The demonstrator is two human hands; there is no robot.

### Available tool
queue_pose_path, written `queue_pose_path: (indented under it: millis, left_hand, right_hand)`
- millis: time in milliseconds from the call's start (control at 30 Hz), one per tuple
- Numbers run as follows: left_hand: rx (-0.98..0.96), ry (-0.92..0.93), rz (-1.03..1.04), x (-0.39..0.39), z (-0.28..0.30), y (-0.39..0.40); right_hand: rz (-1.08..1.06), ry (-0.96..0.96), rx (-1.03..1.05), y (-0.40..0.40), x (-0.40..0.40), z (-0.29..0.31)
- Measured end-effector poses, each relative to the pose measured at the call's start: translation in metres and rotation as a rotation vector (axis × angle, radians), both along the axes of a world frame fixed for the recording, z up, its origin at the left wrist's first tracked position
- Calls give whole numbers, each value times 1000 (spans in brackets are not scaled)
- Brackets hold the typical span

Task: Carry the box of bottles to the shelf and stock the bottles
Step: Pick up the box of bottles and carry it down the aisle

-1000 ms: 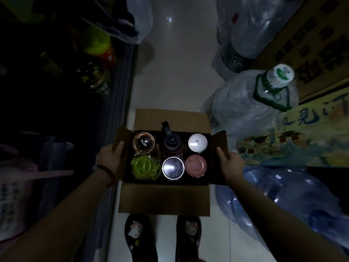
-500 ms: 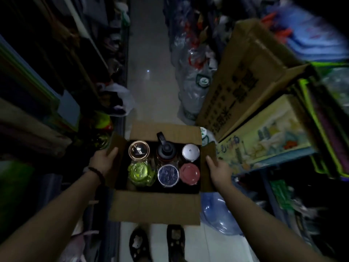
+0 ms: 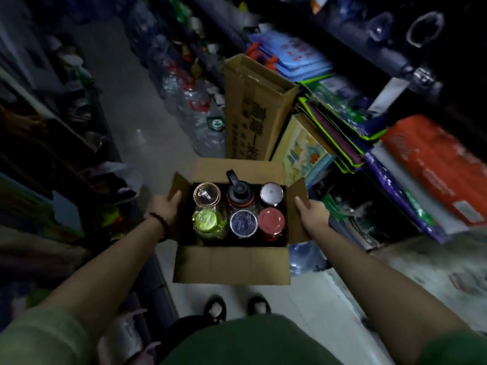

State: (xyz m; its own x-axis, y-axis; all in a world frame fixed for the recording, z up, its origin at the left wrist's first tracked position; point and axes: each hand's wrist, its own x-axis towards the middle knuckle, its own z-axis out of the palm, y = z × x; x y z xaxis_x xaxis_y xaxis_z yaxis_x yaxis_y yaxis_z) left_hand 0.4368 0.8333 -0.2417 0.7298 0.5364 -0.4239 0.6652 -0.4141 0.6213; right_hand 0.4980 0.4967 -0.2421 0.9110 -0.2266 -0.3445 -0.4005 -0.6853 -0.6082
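Dim, cluttered store aisle, shelving both sides, pale floor [image 3: 126, 119] running toward 12 o'clock. Open cardboard box [image 3: 232, 262] held at frame centre above the person's feet, six bottles [image 3: 238, 209] upright inside in two rows of three, lids up. Left hand [image 3: 164, 206] clamps the box's 9 o'clock side, thumb over the flap; right hand [image 3: 312, 214] clamps the 3 o'clock side the same way. Tall brown carton [image 3: 253, 109] stands at 12 o'clock, stacked goods at 2 o'clock. Box likely moderately heavy, cardboard walls flexible, flaps weak; some bottles look like glass, breakable. Safer hold would be under the base corners, kept level.
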Motion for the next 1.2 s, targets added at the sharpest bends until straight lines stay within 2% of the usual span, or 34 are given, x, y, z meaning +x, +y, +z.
queue_pose_path:
  millis: [200,467,600,800,900,1100,1200]
  left_hand:
    - [-152,-52,-164,13,11,-67]
    - [-190,-33,-500,6,-8,-176]
    - [-120,14,-664,-8,-4,-236]
    - [3,34,-987,-27,-5,-340]
    - [78,42,-1173,-38,-4,-392]
    - [58,56,-1490,-62,-19,-487]
    - [115,38,-1671,-81,-25,-530]
  right_hand:
    - [-267,34,77,-63,-69,0]
    - [-607,20,80,-153,-174,4]
    - [-753,40,84,-186,-229,2]
    - [-1083,34,151,-225,-326,-13]
    - [-1236,19,193,-232,-369,-19]
    - [-1561,58,195,-227,-440,-27]
    - [-1737,40,196,-219,-467,-27]
